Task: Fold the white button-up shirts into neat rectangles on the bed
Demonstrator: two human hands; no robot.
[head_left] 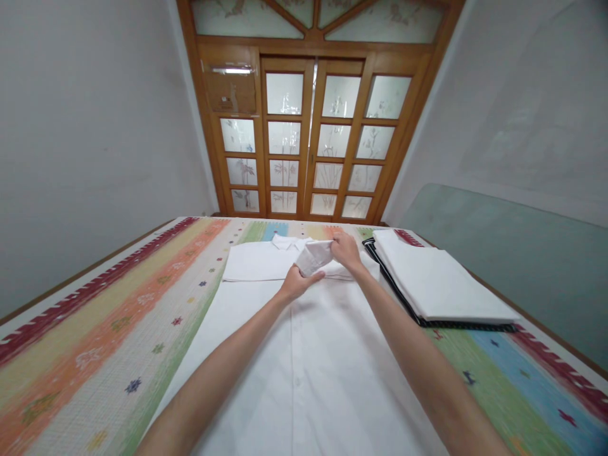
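Observation:
A white button-up shirt (332,354) lies front up across the middle, its button placket running toward me. Its collar (287,242) is at the far end. On the left, a sleeve (259,263) is laid flat across the upper part. My left hand (300,282) pinches the lower edge of a raised piece of white cloth, which looks like the other sleeve's cuff (316,256). The fingers of my right hand (345,248) are closed on that cuff's right end, slightly higher. The cuff is lifted a little off the shirt, and the fingertips are partly hidden.
Folded white cloth (441,278) is stacked on the right, over a black striped edge (403,297). Underneath everything spreads a striped, patterned cover (114,316). A pale green board (513,240) borders the right side. Wooden glass-paned doors (311,133) stand beyond.

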